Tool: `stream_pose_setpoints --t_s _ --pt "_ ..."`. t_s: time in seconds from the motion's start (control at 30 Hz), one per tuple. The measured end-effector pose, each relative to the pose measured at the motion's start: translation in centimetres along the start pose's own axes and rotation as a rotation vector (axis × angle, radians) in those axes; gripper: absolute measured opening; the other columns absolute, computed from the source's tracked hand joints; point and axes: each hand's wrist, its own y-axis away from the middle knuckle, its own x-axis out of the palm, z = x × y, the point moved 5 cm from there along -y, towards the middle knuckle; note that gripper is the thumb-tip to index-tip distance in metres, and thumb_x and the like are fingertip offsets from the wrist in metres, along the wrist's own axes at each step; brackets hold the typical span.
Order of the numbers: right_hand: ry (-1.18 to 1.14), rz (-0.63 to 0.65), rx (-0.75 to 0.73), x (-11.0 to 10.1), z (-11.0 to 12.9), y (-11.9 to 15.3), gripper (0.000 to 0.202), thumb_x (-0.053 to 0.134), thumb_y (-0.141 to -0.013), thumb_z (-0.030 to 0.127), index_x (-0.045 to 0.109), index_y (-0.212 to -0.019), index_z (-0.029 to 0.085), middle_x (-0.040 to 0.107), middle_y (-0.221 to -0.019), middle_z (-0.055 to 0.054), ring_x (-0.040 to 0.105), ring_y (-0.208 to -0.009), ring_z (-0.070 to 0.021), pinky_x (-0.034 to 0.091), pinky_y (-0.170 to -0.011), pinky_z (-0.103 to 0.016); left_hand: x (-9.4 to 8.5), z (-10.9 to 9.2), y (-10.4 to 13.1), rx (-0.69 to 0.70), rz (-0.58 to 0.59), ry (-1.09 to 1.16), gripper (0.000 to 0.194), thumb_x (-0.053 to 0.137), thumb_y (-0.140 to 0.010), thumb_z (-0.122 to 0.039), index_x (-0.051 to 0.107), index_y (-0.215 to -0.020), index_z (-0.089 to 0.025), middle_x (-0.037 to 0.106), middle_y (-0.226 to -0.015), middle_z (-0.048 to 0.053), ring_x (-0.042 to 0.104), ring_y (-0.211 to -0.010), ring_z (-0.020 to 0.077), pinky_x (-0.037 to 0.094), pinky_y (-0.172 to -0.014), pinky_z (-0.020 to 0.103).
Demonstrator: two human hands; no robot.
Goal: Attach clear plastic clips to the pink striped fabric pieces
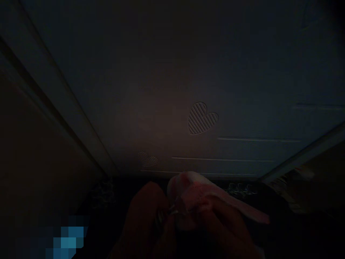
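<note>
The picture is very dark. Low in the middle, a pink and white cloth (pixel 194 187) is bunched up, with one strip trailing to the right. My right hand (pixel 225 219) is closed on the cloth, fingers pinching its near edge. On the other side my left hand (pixel 148 216) is curled around a small shiny metal tool (pixel 172 208), whose kind is too dark to make out. The tool's tip points to the right and reaches the cloth's left side. The palms are hidden.
Ahead stands a pale door or panel (pixel 134 90) with a ribbed heart (pixel 202 118), a smaller heart (pixel 147 159) and grooved lines. A frame edge (pixel 64 86) runs down its left side. Curled patterns (pixel 239 189) show on the dark floor. A bluish pixelated patch is at lower left.
</note>
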Motion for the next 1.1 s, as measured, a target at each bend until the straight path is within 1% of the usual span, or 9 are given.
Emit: stream_pose_setpoints --t_s 0.03,0.17,0.3,0.4,0.57,0.7,0.83,0.93,1.1 --pt "-0.001 0.045 -0.040 0.0 0.0 -0.2 0.034 0.061 -0.084 0.057 0.075 -0.072 0.029 0.073 -0.065 0.001 0.067 -0.058 -0.0178 0.056 -0.054 -0.023 0.0 0.3 -0.2 -0.012 0.003 -0.004 0.020 0.059 -0.093 -0.040 0.065 -0.099 -0.022 0.068 -0.084 0.002 0.063 -0.066 0.0151 0.054 -0.055 0.028" --pt "-0.040 0.071 -0.139 -0.4 -0.5 -0.8 0.023 0.065 -0.086 0.045 0.071 -0.073 0.027 0.071 -0.066 0.002 0.066 -0.058 -0.0161 0.054 -0.051 -0.021 0.1 0.9 -0.6 -0.058 0.009 -0.020 0.020 0.062 -0.085 -0.049 0.068 -0.090 -0.031 0.066 -0.070 0.000 0.062 -0.062 0.0187 0.047 -0.042 0.028" --pt "-0.104 0.062 -0.172 -0.2 -0.1 -0.9 0.019 0.068 -0.084 0.041 0.071 -0.072 0.028 0.071 -0.067 0.002 0.064 -0.059 -0.0155 0.053 -0.053 -0.021 0.3 0.9 -0.2 -0.112 0.031 -0.037 0.032 0.055 -0.089 -0.054 0.067 -0.094 -0.025 0.066 -0.077 0.001 0.062 -0.064 0.0166 0.050 -0.050 0.027" --pt "-0.119 0.076 -0.136 0.0 0.2 -0.8 0.017 0.069 -0.083 0.041 0.072 -0.073 0.028 0.070 -0.067 0.003 0.062 -0.056 -0.0154 0.051 -0.050 -0.021 0.6 0.4 0.0 -0.153 0.057 -0.044 0.034 0.053 -0.092 -0.053 0.065 -0.098 -0.021 0.067 -0.084 0.003 0.062 -0.066 0.0150 0.052 -0.057 0.029" --pt "-0.142 0.056 -0.091 0.0 0.2 -0.9 0.016 0.073 -0.079 0.038 0.071 -0.068 0.027 0.071 -0.068 0.003 0.064 -0.061 -0.0158 0.052 -0.055 -0.022 0.8 -1.1 -0.8 -0.184 0.092 -0.037 0.022 0.057 -0.087 -0.042 0.063 -0.072 -0.027 0.058 -0.060 -0.002 0.053 -0.052 0.0142 0.044 -0.045 0.025" --pt "-0.190 0.085 -0.112 0.1 0.3 -1.1 0.010 0.074 -0.077 0.027 0.071 -0.068 0.027 0.071 -0.069 0.004 0.065 -0.064 -0.0145 0.051 -0.057 -0.020 0.8 -2.3 -1.8 -0.223 0.135 -0.070 0.021 0.059 -0.083 -0.035 0.054 -0.065 -0.025 0.053 -0.059 -0.003 0.048 -0.049 0.0132 0.040 -0.041 0.022" --pt "-0.167 0.107 -0.112 0.2 0.1 -1.1 0.007 0.074 -0.078 0.026 0.072 -0.072 0.029 0.072 -0.072 0.005 0.066 -0.065 -0.0129 0.051 -0.058 -0.017 1.0 -2.1 -1.8 -0.257 0.182 -0.023 0.022 0.056 -0.085 -0.035 0.050 -0.066 -0.025 0.048 -0.058 -0.004 0.047 -0.050 0.0133 0.040 -0.042 0.022" --pt "-0.143 0.095 -0.113 0.1 0.1 -1.2 0.005 0.072 -0.080 0.030 0.073 -0.075 0.029 0.072 -0.071 0.005 0.065 -0.062 -0.0137 0.052 -0.055 -0.019 1.3 -1.6 -1.6 -0.281 0.221 0.058 0.022 0.053 -0.088 -0.036 0.051 -0.069 -0.024 0.050 -0.060 -0.004 0.050 -0.054 0.0133 0.041 -0.047 0.021" --pt "-0.056 0.100 -0.217 0.1 0.6 -1.6 0.006 0.070 -0.082 0.028 0.074 -0.079 0.030 0.073 -0.074 0.003 0.067 -0.065 -0.0158 0.055 -0.058 -0.022 1.7 -1.4 -2.1 -0.358 0.227 0.155 0.024 0.053 -0.087 -0.036 0.052 -0.067 -0.022 0.049 -0.059 -0.005 0.046 -0.055 0.0122 0.038 -0.051 0.022"
